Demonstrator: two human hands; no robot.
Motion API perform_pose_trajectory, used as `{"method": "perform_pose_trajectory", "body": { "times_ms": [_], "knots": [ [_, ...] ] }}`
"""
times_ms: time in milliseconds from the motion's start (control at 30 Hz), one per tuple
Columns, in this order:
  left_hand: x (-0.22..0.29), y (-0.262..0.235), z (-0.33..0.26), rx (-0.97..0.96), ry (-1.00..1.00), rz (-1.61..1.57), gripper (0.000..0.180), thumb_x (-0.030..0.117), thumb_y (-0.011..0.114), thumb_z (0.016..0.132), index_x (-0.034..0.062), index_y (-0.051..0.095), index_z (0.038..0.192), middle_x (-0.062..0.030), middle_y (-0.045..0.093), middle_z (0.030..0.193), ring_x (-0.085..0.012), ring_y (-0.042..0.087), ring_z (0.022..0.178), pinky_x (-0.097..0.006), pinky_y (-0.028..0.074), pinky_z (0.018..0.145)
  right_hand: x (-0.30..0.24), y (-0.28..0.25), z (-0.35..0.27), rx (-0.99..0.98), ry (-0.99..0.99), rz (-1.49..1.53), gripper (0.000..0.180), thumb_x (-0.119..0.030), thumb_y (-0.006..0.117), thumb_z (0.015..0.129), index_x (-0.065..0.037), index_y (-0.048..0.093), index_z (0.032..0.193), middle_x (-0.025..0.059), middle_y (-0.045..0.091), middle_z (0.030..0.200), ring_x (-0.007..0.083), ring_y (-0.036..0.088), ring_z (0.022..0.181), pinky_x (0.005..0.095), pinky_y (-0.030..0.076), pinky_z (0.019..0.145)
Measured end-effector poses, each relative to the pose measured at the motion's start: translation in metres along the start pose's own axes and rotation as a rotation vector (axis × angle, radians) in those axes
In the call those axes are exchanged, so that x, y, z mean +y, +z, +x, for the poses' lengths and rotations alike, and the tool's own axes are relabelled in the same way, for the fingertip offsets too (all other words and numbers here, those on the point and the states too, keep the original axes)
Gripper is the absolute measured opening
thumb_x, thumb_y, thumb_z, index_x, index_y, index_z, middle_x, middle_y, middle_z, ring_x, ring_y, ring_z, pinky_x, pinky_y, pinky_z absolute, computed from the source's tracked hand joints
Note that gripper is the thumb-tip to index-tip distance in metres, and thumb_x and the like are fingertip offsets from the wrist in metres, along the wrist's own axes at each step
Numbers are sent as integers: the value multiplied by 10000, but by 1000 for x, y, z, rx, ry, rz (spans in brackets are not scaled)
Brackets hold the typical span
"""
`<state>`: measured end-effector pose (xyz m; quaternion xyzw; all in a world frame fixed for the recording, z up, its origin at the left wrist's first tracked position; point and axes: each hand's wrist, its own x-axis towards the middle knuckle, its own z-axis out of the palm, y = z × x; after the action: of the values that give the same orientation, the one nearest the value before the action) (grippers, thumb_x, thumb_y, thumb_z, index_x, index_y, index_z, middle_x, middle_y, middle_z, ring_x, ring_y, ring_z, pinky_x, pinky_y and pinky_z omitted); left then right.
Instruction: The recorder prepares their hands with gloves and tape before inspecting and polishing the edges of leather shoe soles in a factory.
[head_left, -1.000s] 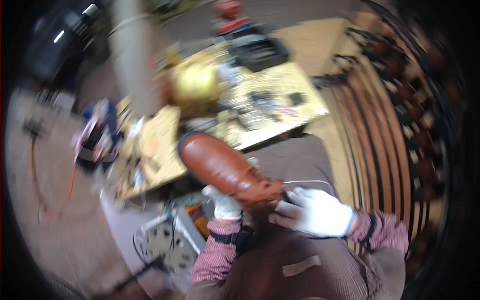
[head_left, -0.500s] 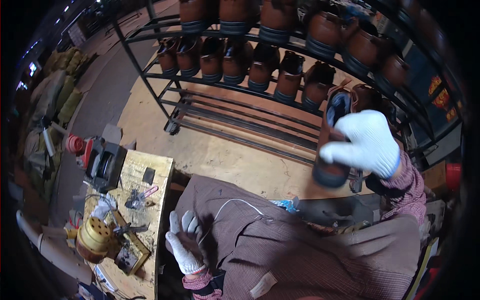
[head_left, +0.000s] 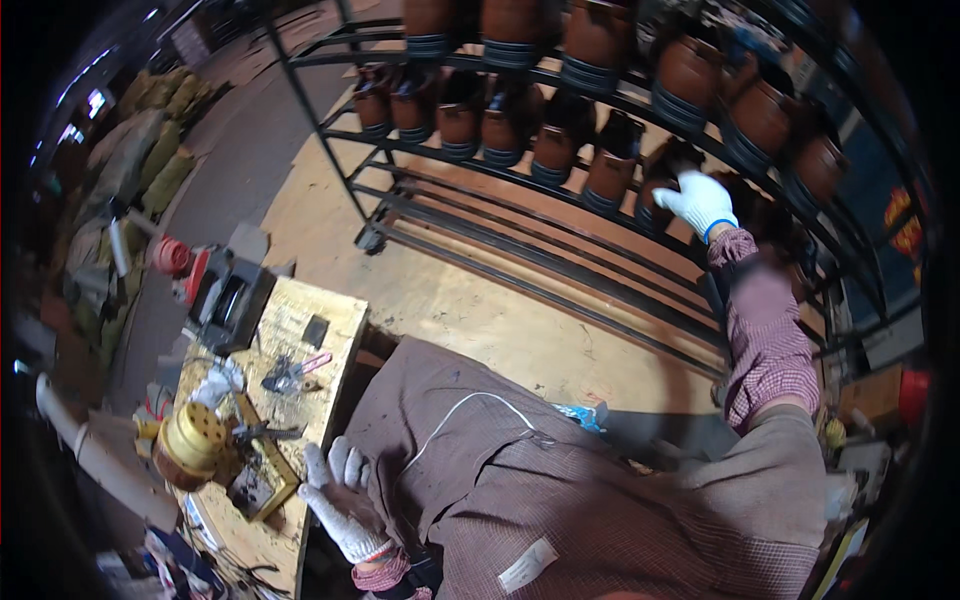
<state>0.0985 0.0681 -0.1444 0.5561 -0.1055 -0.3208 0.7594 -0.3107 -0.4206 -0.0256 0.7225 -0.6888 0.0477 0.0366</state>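
Note:
Stretched out to the rack, my right hand [head_left: 703,204] wears a white knit glove and is against a brown leather boot [head_left: 652,208] on the lower shelf. Its thumb side points left; the other fingertips are partly hidden, so I cannot tell whether it grips a boot. My left hand [head_left: 345,500], in a greyish soiled glove, rests palm up with spread fingers between my brown apron [head_left: 480,480] and the workbench. It holds nothing. More brown boots [head_left: 508,130] with dark lower parts stand in a row beside the right hand.
A dark metal rack [head_left: 480,215] carries several boots on two shelves. On the left, a yellowish workbench [head_left: 290,330] holds a black machine [head_left: 235,300], a yellow perforated cup-shaped part [head_left: 190,445] and small tools. Stuffed sacks [head_left: 135,170] are piled at the far left.
My right hand has moved up and away to the rack from above my lap, where it held a brown boot. That boot no longer shows in front of the rack. My left hand stays open.

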Motion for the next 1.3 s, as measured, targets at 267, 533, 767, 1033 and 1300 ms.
{"method": "perform_pose_trajectory", "body": {
  "times_ms": [267, 533, 767, 1033, 1300],
  "knots": [
    [-16, -18, -33, 51, 179, -241, 966, 754, 390, 1104, 67, 221, 1762, -239, 518, 1641, -318, 617, 1393, -440, 474, 1191, -132, -38, -100, -199, -605, 32, 434, -466, 743, 918, -38, 815, 921, 213, 754, 817, 407, 758, 812, 485, 592, 757],
    [-19, -21, -47, 226, 171, -307, 1037, 807, 390, 1063, 103, 138, 1782, -182, 378, 1747, -303, 504, 1503, -458, 391, 1258, -296, -73, -229, -241, -1919, 712, 430, -467, 889, 813, -102, 802, 1024, 70, 738, 797, 246, 734, 667, 404, 570, 635],
    [-60, -101, -83, 77, 368, -722, 778, 564, 572, 1088, 92, 391, 1680, -185, 546, 1603, -354, 600, 1413, -511, 511, 1189, -356, -38, -329, -154, -2512, 510, 444, -334, 757, 886, -43, 783, 1220, 177, 759, 1162, 289, 733, 735, 380, 592, 610],
    [-61, -183, -16, 60, 298, -1007, 779, 578, 578, 1084, 83, 422, 1666, -186, 565, 1591, -344, 606, 1408, -497, 511, 1194, -352, -20, -292, -318, -2012, 744, 524, -377, 773, 911, -8, 749, 1282, 277, 715, 1312, 376, 764, 913, 436, 617, 810],
    [4, -168, -2, 32, 459, -1032, 859, 689, 526, 1068, 78, 431, 1665, -178, 567, 1600, -332, 596, 1425, -490, 494, 1215, -286, 27, -262, -320, -1618, 555, 518, -436, 718, 1040, -26, 735, 1357, 240, 720, 1421, 390, 746, 1060, 451, 558, 887]
  ]
}}
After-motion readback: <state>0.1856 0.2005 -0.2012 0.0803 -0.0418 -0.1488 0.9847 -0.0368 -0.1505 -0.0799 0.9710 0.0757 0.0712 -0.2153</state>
